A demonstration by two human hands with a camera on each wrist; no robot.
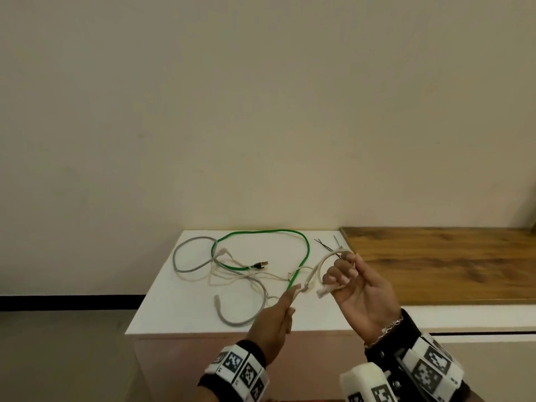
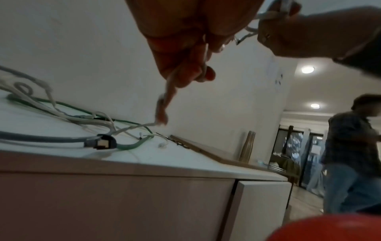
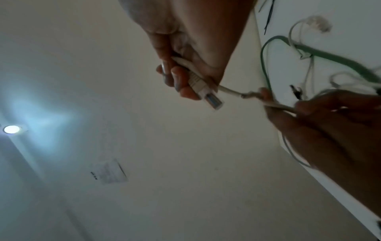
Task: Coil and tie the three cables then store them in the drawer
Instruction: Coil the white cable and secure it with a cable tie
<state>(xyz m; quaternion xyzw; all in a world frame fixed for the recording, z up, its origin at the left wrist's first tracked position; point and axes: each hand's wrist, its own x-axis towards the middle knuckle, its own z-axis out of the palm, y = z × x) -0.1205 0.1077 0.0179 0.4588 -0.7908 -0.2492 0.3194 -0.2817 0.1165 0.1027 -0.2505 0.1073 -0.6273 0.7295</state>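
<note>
Three cables lie tangled on the white cabinet top (image 1: pixel 179 309): a green cable (image 1: pixel 306 250), a grey cable (image 1: pixel 185 268) and a white cable (image 1: pixel 319 266). My right hand (image 1: pixel 348 278) is raised palm up and grips the white cable's plug end (image 3: pixel 203 87), with one loop of it arching over the fingers. My left hand (image 1: pixel 285 300) pinches the same white cable a little further along (image 3: pixel 276 106), just left of the right hand. The rest of the white cable (image 2: pixel 86 121) trails back across the cabinet under the green one.
Thin black ties (image 1: pixel 326 245) lie at the cabinet's back right. A wooden-topped unit (image 1: pixel 435 265) adjoins on the right, with drawer fronts (image 2: pixel 257 210) below. Another person (image 2: pixel 354 154) stands far off in the left wrist view. A wall rises behind the cabinet.
</note>
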